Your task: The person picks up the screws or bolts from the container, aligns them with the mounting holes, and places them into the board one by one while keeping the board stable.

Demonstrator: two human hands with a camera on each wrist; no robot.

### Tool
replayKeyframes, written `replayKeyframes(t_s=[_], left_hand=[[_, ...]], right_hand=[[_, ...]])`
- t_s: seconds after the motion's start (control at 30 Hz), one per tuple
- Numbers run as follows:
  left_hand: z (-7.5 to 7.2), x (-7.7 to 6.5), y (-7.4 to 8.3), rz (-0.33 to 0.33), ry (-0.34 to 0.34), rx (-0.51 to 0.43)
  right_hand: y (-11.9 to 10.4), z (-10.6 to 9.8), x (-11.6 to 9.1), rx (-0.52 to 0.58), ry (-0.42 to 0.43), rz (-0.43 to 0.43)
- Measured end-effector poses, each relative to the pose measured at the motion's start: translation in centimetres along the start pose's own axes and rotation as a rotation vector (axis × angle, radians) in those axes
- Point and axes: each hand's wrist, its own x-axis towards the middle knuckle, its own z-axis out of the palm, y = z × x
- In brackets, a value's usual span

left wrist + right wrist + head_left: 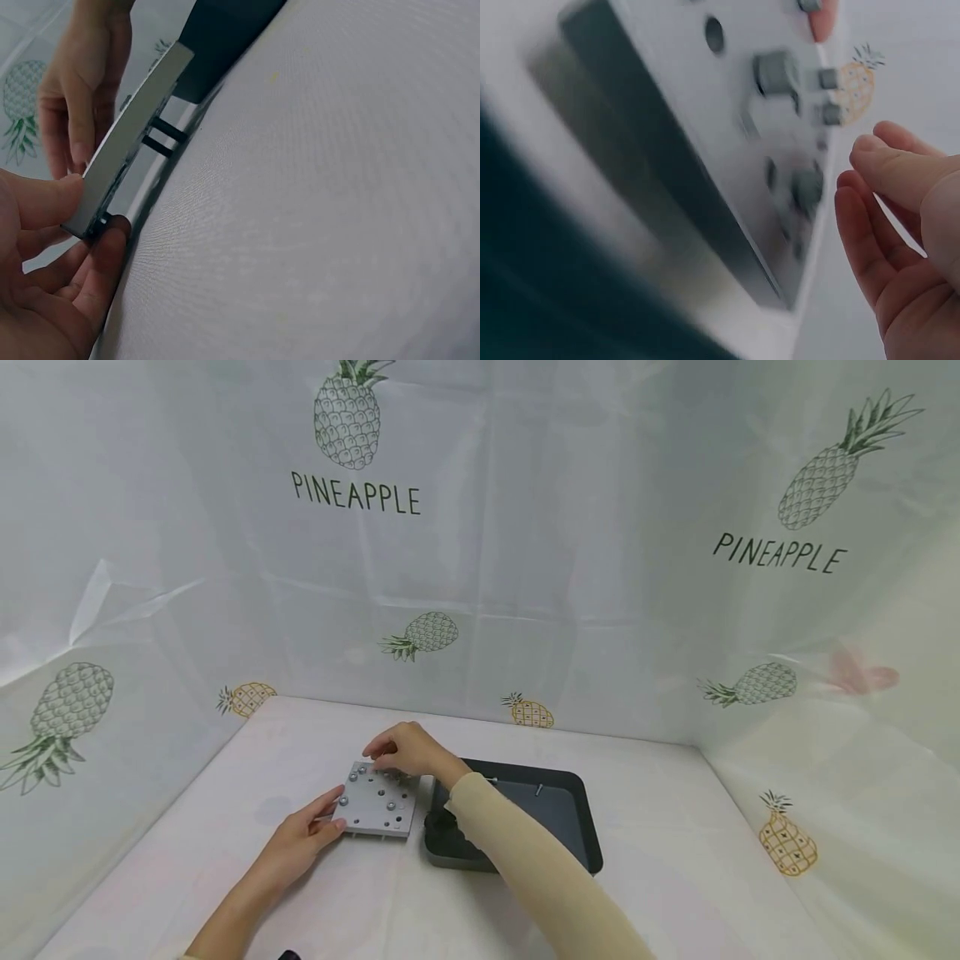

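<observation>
A grey metal plate with holes and several bolts lies to the left of the tray. At its left edge, my left hand grips it, thumb along the edge and fingertips beneath. In the left wrist view, the plate is raised off the cloth, with bolt shanks sticking out underneath. My right hand hovers over the far edge. The right wrist view shows its fingers loosely bent beside the bolt heads, with nothing visible between thumb and fingertips.
A dark shallow tray stands right of the plate, under my right forearm. Inside are a loose bolt and a black object, partly hidden by the sleeve. Pineapple-printed sheeting encloses the white table. A small black thing shows at the bottom edge.
</observation>
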Motion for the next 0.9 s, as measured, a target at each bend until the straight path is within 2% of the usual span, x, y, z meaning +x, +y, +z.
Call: replayKeyframes(t_s=[0.2, 0.43, 0.7, 0.9], left_hand=[[0.1, 0.0, 0.1, -0.001, 0.007, 0.005], [0.2, 0.0, 0.0, -0.01, 0.009, 0.003], [0.3, 0.0, 0.0, -0.001, 0.003, 0.007], [0.3, 0.0, 0.0, 0.0, 0.011, 0.007]], right_hand=[[0.5, -3.7, -2.3, 0.003, 0.035, -0.016], [2.1, -7.4, -6.3, -0.026, 0.036, -0.021], [5.7, -9.0, -11.3, -0.046, 0.026, 0.024], [8.3, -9.0, -14.0, -0.124, 0.057, 0.042]])
